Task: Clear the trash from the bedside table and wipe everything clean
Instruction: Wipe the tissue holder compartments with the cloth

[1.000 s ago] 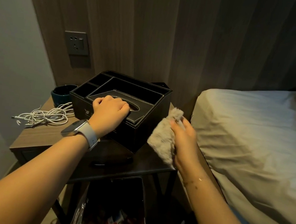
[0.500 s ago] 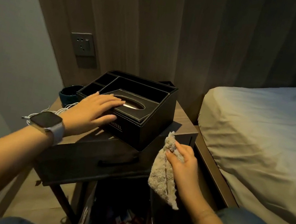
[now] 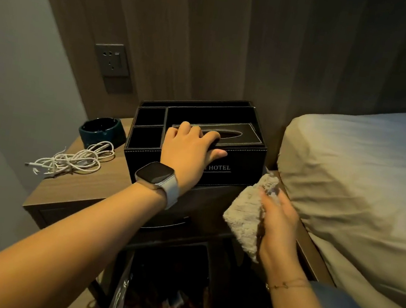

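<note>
A black leather tissue box organiser [image 3: 244,155] marked HOTEL stands on the wooden bedside table [image 3: 79,187]. My left hand [image 3: 189,149] grips its front edge, fingers curled over the tissue slot lid and thumb against the front face. My right hand [image 3: 278,227] holds a beige fluffy cloth [image 3: 245,214] just off the table's right front corner, below and right of the box. A bin [image 3: 163,296] lined with plastic and holding colourful wrappers stands under the table's front.
A dark blue ashtray [image 3: 102,130] sits at the table's back left. A tangled white cable [image 3: 73,160] lies in front of it. A wall socket [image 3: 111,60] is above. The bed [image 3: 365,179] presses close on the right.
The box now sits square with its HOTEL front facing me instead of angled. My left hand went from lying flat on the lid to gripping the front edge. The cloth hand stayed at the right.
</note>
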A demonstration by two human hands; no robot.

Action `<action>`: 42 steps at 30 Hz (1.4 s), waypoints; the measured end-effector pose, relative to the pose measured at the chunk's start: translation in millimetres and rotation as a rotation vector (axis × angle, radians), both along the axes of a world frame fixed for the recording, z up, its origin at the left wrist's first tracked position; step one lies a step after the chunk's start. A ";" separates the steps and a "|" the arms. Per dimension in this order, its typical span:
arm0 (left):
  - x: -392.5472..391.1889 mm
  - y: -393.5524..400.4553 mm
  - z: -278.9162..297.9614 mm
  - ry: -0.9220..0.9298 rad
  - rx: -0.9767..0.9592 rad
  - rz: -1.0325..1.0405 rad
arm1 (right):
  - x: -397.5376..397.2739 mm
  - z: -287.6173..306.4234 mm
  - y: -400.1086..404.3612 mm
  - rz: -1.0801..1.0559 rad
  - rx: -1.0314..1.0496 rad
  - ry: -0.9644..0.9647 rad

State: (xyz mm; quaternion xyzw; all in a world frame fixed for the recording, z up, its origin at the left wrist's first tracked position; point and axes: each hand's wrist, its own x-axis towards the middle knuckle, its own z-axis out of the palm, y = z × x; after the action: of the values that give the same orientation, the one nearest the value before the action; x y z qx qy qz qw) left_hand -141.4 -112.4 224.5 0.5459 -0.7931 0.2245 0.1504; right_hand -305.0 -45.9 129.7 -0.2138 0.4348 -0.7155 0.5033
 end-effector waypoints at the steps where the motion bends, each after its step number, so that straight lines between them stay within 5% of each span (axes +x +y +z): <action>1: -4.4 -1.1 3.6 0.020 0.005 -0.017 | 3.0 0.1 -1.9 -0.044 -0.011 0.053; 4: 14.0 -3.1 22.4 0.267 0.047 -0.105 | 9.0 7.1 -3.0 -0.258 -0.084 0.240; 7: 76.7 -16.9 30.4 0.511 -0.074 0.032 | 14.0 24.6 -8.9 -0.413 -0.153 0.410; 9: 113.1 -25.9 20.8 0.820 0.127 0.128 | 21.7 34.0 -20.8 -0.469 -0.184 0.464; 12: 112.3 -16.7 -1.9 1.646 0.672 0.075 | 47.0 34.7 -37.0 -0.629 -0.196 0.584; 14: 101.1 -8.5 -9.1 1.838 0.738 -0.020 | 79.9 24.2 -39.2 -0.659 -0.202 0.720; 20: 97.7 -10.0 -7.2 1.823 0.680 -0.094 | 177.7 -14.2 -16.3 -0.332 -0.536 1.307; 23: 101.5 -9.7 -7.7 1.802 0.719 -0.145 | 143.0 1.8 -12.4 -0.277 -0.545 1.159; 29: 94.8 -9.0 -14.6 1.910 0.687 -0.154 | 33.0 39.0 -24.7 -0.727 -0.268 0.741; 33: 97.4 -12.6 -21.9 1.910 0.738 -0.124 | 80.7 10.2 -34.1 -0.594 -0.143 0.790; 38: 105.1 8.4 -19.5 1.870 0.848 -0.191 | 168.5 -24.6 8.2 -0.167 -0.404 1.015; 42: 139.7 57.8 -27.6 1.720 0.672 -0.135 | 180.3 -12.6 26.1 -0.134 -0.437 0.898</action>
State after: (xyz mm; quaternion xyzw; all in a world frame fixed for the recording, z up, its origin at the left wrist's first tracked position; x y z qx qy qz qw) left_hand -1.6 -54.6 196.8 0.4921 -0.4623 -0.5088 0.5340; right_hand -124.7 -19.8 117.1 -0.5727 0.4611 -0.6579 0.1632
